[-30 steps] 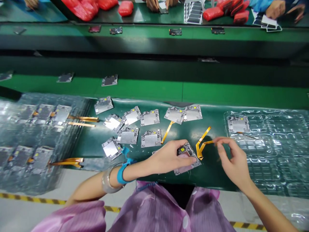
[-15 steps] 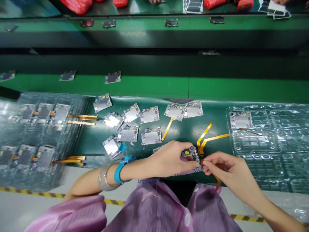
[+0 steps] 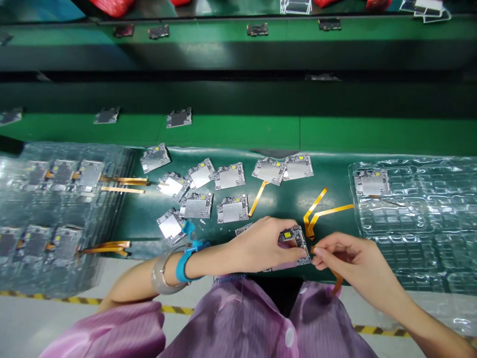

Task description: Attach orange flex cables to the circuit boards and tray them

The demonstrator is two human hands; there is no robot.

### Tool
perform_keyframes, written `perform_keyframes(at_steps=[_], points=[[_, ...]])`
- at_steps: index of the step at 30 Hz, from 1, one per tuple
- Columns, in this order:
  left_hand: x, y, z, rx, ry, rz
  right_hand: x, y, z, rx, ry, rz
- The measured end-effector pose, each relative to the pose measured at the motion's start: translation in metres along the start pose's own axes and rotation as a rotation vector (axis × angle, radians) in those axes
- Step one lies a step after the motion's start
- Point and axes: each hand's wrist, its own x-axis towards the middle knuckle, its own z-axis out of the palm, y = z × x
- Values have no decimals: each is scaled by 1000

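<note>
My left hand (image 3: 270, 244) grips a circuit board (image 3: 292, 236) at the front edge of the green work surface. Its thumb and fingers close over the board, hiding much of it; a yellow sticker and a connector edge show. At the board's right edge my right hand (image 3: 341, 256) pinches the end of an orange flex cable (image 3: 337, 282), whose tail hangs below the fingers. I cannot tell whether the cable end touches the connector. Just behind the hands lie loose flex cables (image 3: 312, 219). More silver-shielded boards (image 3: 233, 209) are spread to the left, some overlapping.
At right a clear blister tray (image 3: 410, 223) holds one board (image 3: 371, 183). Stacked clear trays (image 3: 108, 219) at left hold boards with flex cables sticking out. Beyond the work surface, a green conveyor belt (image 3: 238, 130) carries several boards. Red bundles (image 3: 114, 6) sit across the far side.
Both hands keep nearly the same hold on the board and cable. Boards on the near belt have shifted slightly right, and the view has tilted a little.
</note>
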Motion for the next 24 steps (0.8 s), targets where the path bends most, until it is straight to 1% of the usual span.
perform_keyframes(at_steps=[3, 9, 14, 19, 24], points=[[0, -2, 2, -8, -3, 0, 0, 1, 0, 7, -15, 42], [1, -1, 1, 8, -15, 3, 0, 3, 2, -21, 14, -26], [0, -1, 1, 7, -27, -9, 0, 5, 0, -9, -6, 15], [1, 0, 1, -47, -26, 12, -1, 5, 0, 17, 48, -20], [1, -2, 2, -22, -34, -2, 0, 5, 2, -11, 12, -6]])
